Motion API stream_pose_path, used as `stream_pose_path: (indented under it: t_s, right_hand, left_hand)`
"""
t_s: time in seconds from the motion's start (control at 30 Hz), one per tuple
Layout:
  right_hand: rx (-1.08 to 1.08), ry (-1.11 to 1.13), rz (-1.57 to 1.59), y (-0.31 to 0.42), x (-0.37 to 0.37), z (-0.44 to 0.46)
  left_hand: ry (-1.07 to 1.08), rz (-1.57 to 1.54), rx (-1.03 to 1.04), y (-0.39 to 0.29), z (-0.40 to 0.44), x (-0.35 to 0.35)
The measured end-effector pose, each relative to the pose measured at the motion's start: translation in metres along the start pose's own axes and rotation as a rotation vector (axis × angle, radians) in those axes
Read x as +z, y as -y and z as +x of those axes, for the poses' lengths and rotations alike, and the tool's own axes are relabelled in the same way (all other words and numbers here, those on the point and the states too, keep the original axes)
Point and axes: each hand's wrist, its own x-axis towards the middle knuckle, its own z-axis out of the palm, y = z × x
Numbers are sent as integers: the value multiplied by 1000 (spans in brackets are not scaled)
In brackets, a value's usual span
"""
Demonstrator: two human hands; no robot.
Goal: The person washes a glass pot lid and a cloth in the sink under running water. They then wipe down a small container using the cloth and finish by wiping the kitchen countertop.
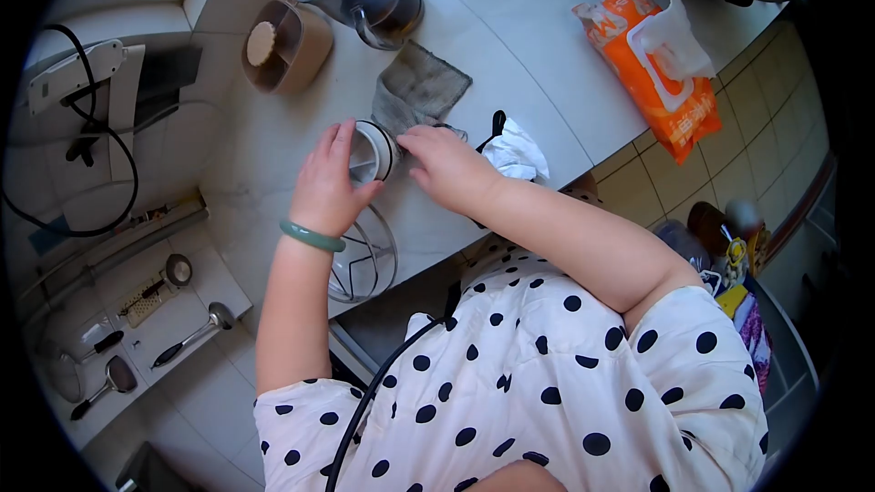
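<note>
A round white cup-like container (pixel 366 153) with a dark-edged rim lies between my two hands on the white counter. My left hand (pixel 330 180), with a green bangle at its wrist, wraps its thumb and fingers around the container's left side. My right hand (pixel 447 164) touches the rim's right side with bent fingers. Just beyond is a grey cloth (pixel 417 82). Below the container stands a round wire rack (pixel 369 260) near the counter edge. A crumpled white wipe (pixel 518 153) lies right of my right hand.
A glass pitcher with a metal lid (pixel 383 2) and a brown divided box (pixel 290 47) stand at the back. An orange wipes pack (pixel 652 68) lies at the right edge. Ladles and a grater (pixel 146 301) are at the lower left.
</note>
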Motion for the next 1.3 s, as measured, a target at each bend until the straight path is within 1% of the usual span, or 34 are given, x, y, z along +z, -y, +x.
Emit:
stream_pose_path:
  t_s: [0.03, 0.1, 0.13, 0.2, 0.3, 0.4, 0.53, 0.63, 0.77, 0.87, 0.97, 1.1, 1.2, 1.3]
  right_hand:
    - [-13, 5, 11, 2, 2, -2]
    - [-40, 14, 33, 8, 6, -5]
    - [-79, -28, -4, 9, 9, -5]
    - [-155, -110, -78, 9, 15, -5]
    - [-161, -122, -81, 7, 18, 15]
    - [-17, 4, 177, 5, 7, 37]
    - [-70, 25, 233, 13, -1, 1]
    - [-158, -93, -6, 14, 8, 2]
    - [-28, 62, -1, 5, 6, 46]
    - [-43, 64, 38, 24, -6, 15]
    - [-130, 1, 15, 20, 0, 2]
    - [-89, 55, 86, 0, 10, 49]
    - [-83, 75, 117, 16, -2, 29]
    - [-200, -50, 4, 15, 7, 0]
  left_hand:
    - [41, -43, -17, 1, 0, 0]
    - [21, -42, -73, 3, -2, 4]
    - [10, -41, -99, 4, -2, 5]
    - [-12, -39, -85, 4, -2, 8]
    - [-31, -35, -85, 4, -2, 9]
    - [-22, -45, -98, 2, -2, 8]
    - [-101, -43, -41, 5, -3, 12]
    - [-137, -56, -33, 7, -3, 16]
    - [-90, -59, -83, 5, -1, 15]
    - [-105, -45, -74, 8, 0, 17]
    - [-109, -69, -78, 7, 0, 17]
    - [-87, -68, -90, 7, -1, 18]
    - [-91, -58, -101, 5, 0, 15]
    - [-105, -62, -117, 4, 0, 15]
